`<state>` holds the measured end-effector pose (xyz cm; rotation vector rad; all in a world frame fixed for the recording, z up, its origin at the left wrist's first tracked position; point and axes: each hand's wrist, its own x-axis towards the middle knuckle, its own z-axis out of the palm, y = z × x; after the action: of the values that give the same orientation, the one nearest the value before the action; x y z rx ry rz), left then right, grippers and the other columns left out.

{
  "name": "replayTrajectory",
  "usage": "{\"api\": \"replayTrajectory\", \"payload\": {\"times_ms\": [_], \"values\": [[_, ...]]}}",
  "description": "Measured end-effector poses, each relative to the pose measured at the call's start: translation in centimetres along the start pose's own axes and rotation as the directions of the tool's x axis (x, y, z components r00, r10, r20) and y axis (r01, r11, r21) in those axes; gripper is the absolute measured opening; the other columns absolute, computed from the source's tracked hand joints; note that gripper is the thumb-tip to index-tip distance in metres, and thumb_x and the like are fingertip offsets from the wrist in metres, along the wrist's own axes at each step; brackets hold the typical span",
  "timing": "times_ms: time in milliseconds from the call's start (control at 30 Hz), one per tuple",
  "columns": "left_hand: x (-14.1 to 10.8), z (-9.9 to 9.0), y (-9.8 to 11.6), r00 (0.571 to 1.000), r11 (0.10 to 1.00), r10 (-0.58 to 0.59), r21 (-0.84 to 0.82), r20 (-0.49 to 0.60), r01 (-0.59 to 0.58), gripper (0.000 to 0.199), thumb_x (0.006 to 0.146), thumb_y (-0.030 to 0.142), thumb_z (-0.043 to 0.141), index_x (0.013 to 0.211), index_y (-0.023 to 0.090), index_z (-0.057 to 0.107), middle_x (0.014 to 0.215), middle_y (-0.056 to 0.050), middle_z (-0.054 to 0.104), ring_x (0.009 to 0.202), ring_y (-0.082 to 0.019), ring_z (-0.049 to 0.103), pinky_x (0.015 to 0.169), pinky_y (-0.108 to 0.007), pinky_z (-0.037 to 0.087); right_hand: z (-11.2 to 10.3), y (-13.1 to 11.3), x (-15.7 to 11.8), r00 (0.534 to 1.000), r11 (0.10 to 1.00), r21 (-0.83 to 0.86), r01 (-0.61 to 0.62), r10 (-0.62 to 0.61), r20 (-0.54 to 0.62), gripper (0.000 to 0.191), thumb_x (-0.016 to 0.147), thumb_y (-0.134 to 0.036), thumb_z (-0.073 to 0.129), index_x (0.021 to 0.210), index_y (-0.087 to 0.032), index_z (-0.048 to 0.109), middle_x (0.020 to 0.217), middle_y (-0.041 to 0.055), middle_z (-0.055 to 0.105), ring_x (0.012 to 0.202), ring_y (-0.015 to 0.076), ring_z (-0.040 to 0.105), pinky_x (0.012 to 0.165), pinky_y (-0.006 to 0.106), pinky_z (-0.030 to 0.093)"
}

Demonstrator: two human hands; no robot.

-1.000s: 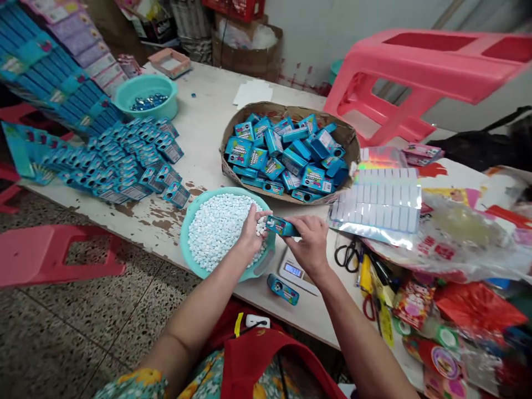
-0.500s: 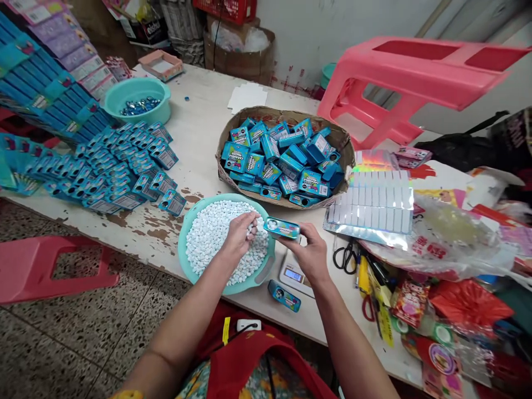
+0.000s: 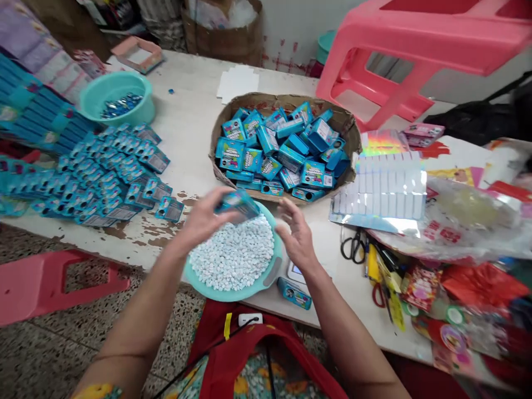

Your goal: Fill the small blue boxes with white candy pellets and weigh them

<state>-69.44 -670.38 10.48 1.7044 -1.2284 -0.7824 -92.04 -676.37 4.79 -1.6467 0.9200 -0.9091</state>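
Above the far side of a turquoise basin (image 3: 194,279) of small white candies (image 3: 233,257), my left hand (image 3: 205,217) grips a small blue candy box (image 3: 239,205), blurred by motion. My right hand (image 3: 296,233) is raised at the basin's right side, fingers apart and nothing in them. Below it a digital scale (image 3: 296,271) is partly covered by my right wrist and another blue box (image 3: 294,293) that lies at its front. A torn cardboard tray (image 3: 286,98) behind my hands holds several blue boxes (image 3: 291,158) piled loosely.
Rows of blue boxes (image 3: 103,177) stand at the left, by a turquoise bowl (image 3: 143,108) of shiny wrapped pieces. Scissors (image 3: 353,246), sticker sheets (image 3: 382,188) and plastic bags (image 3: 465,216) crowd the right. A pink stool (image 3: 399,39) rests on the table's far right; a red stool (image 3: 37,288) stands lower left.
The blue box has passed from my right hand to my left, which has moved left and up out of the candies. My right hand has opened, and the view has shifted slightly.
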Motion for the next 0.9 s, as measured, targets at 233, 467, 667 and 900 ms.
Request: {"api": "replayTrajectory", "payload": {"times_ms": [233, 467, 667, 900], "values": [[6.8, -5.4, -14.7, 0.793, 0.79, -0.206, 0.381, -0.574, 0.481, 0.055, 0.07, 0.036, 0.068, 0.116, 0.013, 0.048, 0.11, -0.003, 0.059, 0.111, -0.031, 0.052, 0.091, -0.048, 0.036, -8.9, 4.4, -10.7, 0.977, 0.917, -0.339, -0.21, 0.207, -0.048, 0.053, 0.074, -0.047, 0.068, 0.119, -0.022, 0.054, 0.114, 0.0097, 0.061, 0.106, 0.0261, 0.057, 0.092, 0.045, 0.046], [7.3, -3.2, -17.8, 0.86, 0.767, -0.157, 0.488, -0.485, 0.416, 0.051, 0.072, 0.046, 0.062, 0.107, 0.01, 0.051, 0.11, -0.007, 0.06, 0.12, -0.041, 0.043, 0.095, -0.058, 0.03, -7.8, 5.7, -17.4, 0.945, 0.781, -0.62, -0.077, 0.255, 0.204, 0.027, 0.074, -0.03, 0.071, 0.098, -0.022, 0.061, 0.088, 0.006, 0.066, 0.085, 0.0241, 0.061, 0.076, 0.038, 0.047], [3.0, 0.3, -11.8, 0.913, 0.811, 0.18, 0.58, -0.367, 0.073, 0.041, 0.082, 0.049, 0.049, 0.105, 0.017, 0.06, 0.11, -0.004, 0.062, 0.118, -0.035, 0.047, 0.094, -0.049, 0.035, -11.7, 4.7, -13.1, 0.967, 0.836, -0.494, -0.239, 0.156, -0.203, 0.031, 0.079, -0.04, 0.066, 0.104, -0.023, 0.06, 0.092, 0.0051, 0.064, 0.084, 0.0209, 0.061, 0.074, 0.033, 0.048], [0.2, 6.4, -9.6, 0.937, 0.848, 0.187, 0.53, -0.296, -0.002, 0.029, 0.083, 0.036, 0.051, 0.102, 0.018, 0.064, 0.108, -0.008, 0.062, 0.106, -0.024, 0.055, 0.096, -0.037, 0.041, -13.6, 9.3, -8.2, 0.942, 0.796, -0.555, -0.239, 0.052, -0.332, 0.04, 0.074, -0.047, 0.067, 0.103, -0.021, 0.061, 0.095, 0.0069, 0.063, 0.091, 0.0226, 0.06, 0.082, 0.038, 0.048]]}}
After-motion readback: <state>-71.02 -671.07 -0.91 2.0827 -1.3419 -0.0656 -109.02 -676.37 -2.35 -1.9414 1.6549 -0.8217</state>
